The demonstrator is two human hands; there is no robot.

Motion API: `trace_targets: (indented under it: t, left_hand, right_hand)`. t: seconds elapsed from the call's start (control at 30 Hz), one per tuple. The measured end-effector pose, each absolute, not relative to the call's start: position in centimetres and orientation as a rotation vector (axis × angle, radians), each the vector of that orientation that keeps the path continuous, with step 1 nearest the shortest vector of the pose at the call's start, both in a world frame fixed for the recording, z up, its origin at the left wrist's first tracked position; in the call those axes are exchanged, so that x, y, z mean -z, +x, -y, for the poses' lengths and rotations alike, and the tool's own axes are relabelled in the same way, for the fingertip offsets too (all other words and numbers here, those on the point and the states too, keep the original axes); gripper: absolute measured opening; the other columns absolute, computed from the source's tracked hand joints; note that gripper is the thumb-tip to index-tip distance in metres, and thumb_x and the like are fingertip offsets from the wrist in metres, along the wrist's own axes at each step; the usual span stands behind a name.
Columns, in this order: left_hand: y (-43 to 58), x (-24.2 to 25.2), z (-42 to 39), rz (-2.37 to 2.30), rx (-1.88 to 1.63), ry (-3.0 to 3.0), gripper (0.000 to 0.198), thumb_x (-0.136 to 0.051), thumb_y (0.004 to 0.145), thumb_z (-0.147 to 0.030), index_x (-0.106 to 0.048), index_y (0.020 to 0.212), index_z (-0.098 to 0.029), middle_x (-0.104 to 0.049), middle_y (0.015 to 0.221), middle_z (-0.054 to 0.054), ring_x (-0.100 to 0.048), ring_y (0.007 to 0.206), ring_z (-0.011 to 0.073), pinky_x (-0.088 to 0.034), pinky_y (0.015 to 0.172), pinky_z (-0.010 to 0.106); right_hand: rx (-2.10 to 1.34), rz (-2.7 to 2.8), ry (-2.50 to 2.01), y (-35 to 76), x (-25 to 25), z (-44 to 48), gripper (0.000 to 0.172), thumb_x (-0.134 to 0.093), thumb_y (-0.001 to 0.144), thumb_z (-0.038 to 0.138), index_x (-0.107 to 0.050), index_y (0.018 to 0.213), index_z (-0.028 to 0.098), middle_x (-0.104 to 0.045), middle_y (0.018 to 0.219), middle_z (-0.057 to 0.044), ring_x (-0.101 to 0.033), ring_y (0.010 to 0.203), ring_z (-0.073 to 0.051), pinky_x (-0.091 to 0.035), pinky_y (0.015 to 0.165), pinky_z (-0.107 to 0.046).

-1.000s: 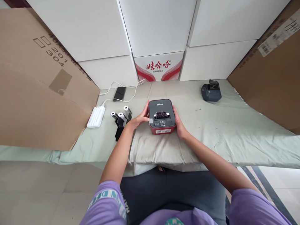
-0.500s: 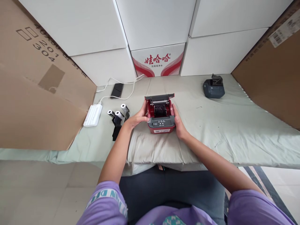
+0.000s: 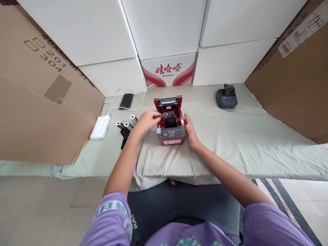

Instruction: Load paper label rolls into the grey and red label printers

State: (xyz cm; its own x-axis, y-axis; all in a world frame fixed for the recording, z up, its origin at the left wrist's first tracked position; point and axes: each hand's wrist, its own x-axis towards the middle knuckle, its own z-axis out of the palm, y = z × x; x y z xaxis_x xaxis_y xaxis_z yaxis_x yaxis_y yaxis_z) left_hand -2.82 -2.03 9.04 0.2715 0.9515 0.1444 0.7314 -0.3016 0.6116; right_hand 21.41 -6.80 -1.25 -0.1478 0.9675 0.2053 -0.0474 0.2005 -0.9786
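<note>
A small red and grey label printer (image 3: 171,134) sits on the pale green cloth (image 3: 230,143) in front of me, its lid tipped fully up. A black roll (image 3: 170,118) lies in the open bay. My left hand (image 3: 147,120) reaches over the printer's left edge, fingertips at the roll, fingers curled. My right hand (image 3: 189,129) rests flat against the printer's right side, steadying it.
Three white paper rolls (image 3: 125,123) and a black piece lie left of the printer, beside a white power bank (image 3: 100,126) with a cable and a black phone (image 3: 126,100). A dark blue printer (image 3: 226,97) stands far right. Cardboard sheets (image 3: 38,102) and white boxes wall the bench.
The printer's lid went from closed to fully raised. My left hand moved from the printer's side up to the black roll inside. My right hand stayed on the right side.
</note>
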Motion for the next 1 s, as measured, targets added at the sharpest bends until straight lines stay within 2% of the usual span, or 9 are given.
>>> trace_targets:
  t: [0.1,0.2,0.4,0.6,0.67,0.73,0.83,0.9,1.0]
  left_hand:
    - [-0.7,-11.7,1.6,-1.699,-0.177,2.272,0.02,-0.068,0.084,-0.031,-0.086,0.091,-0.024,-0.078,0.083,0.007,-0.073,0.089,0.0279,-0.052,0.078,0.034]
    - [1.4,-13.0,2.1,-1.889,0.093,2.323,0.021,-0.071,0.081,-0.027,-0.086,0.096,-0.024,-0.081,0.096,0.012,-0.075,0.101,0.0348,-0.054,0.083,0.038]
    - [3.1,-13.4,3.7,-1.92,0.222,2.382,0.033,-0.068,0.084,-0.018,-0.086,0.111,-0.023,-0.077,0.126,0.016,-0.073,0.114,0.0349,-0.056,0.096,0.043]
    - [3.6,-13.1,2.9,-1.864,0.262,2.443,0.034,-0.075,0.076,-0.013,-0.089,0.105,-0.022,-0.069,0.139,0.018,-0.06,0.134,0.0377,-0.049,0.107,0.045]
    - [3.5,-13.0,2.7,-1.83,0.239,2.46,0.034,-0.075,0.073,-0.01,-0.089,0.101,-0.022,-0.073,0.13,0.017,-0.062,0.129,0.0364,-0.048,0.105,0.045]
    - [3.0,-13.1,2.7,-1.766,0.185,2.452,0.029,-0.073,0.073,-0.01,-0.088,0.094,-0.022,-0.078,0.112,0.013,-0.068,0.115,0.0325,-0.047,0.103,0.044]
    - [1.5,-13.3,3.1,-1.633,-0.055,2.346,0.012,-0.073,0.077,-0.018,-0.083,0.081,-0.022,-0.078,0.091,0.007,-0.071,0.094,0.026,-0.051,0.096,0.042]
    - [-0.2,-13.7,3.7,-1.513,-0.364,2.22,0.012,-0.078,0.078,-0.031,-0.08,0.083,-0.021,-0.077,0.1,0.007,-0.071,0.093,0.0241,-0.055,0.091,0.039]
    - [-4.1,-14.8,5.2,-1.285,-0.841,1.923,0.04,-0.085,0.074,-0.046,-0.073,0.102,-0.021,-0.074,0.119,0.008,-0.072,0.096,0.0228,-0.059,0.086,0.037]
  right_hand:
    - [-1.176,1.386,-0.939,21.5,1.9,6.3,0.099,-0.039,0.093,0.092,-0.022,0.174,0.038,-0.037,0.179,-0.002,-0.035,0.166,-0.031,-0.027,0.139,-0.058]
    - [-1.157,1.391,-0.95,21.6,2.1,6.0,0.099,-0.04,0.093,0.092,-0.025,0.173,0.036,-0.04,0.177,-0.004,-0.036,0.165,-0.033,-0.027,0.139,-0.059]
    - [-1.132,1.409,-0.955,21.8,2.2,5.7,0.098,-0.043,0.093,0.09,-0.029,0.171,0.033,-0.041,0.176,-0.007,-0.037,0.165,-0.034,-0.027,0.138,-0.06]
    - [-1.123,1.401,-0.948,21.9,2.2,5.6,0.098,-0.044,0.092,0.092,-0.033,0.17,0.034,-0.043,0.174,-0.009,-0.039,0.163,-0.035,-0.028,0.137,-0.061]
    - [-1.117,1.401,-0.952,21.9,2.2,5.5,0.1,-0.045,0.091,0.093,-0.034,0.169,0.032,-0.044,0.173,-0.01,-0.04,0.162,-0.035,-0.029,0.137,-0.061]
    - [-1.112,1.399,-0.957,21.9,2.3,5.3,0.102,-0.045,0.089,0.094,-0.034,0.169,0.031,-0.045,0.173,-0.012,-0.041,0.162,-0.036,-0.029,0.137,-0.062]
    - [-1.103,1.406,-0.958,22.0,2.4,5.2,0.101,-0.045,0.09,0.093,-0.034,0.169,0.032,-0.045,0.172,-0.011,-0.042,0.161,-0.036,-0.03,0.137,-0.061]
    - [-1.1,1.417,-0.959,22.0,2.5,5.2,0.098,-0.043,0.092,0.092,-0.032,0.17,0.033,-0.045,0.173,-0.01,-0.042,0.161,-0.035,-0.031,0.136,-0.061]
    - [-1.111,1.417,-0.971,22.2,2.5,5.4,0.097,-0.042,0.093,0.09,-0.031,0.171,0.033,-0.043,0.174,-0.01,-0.041,0.162,-0.035,-0.032,0.136,-0.06]
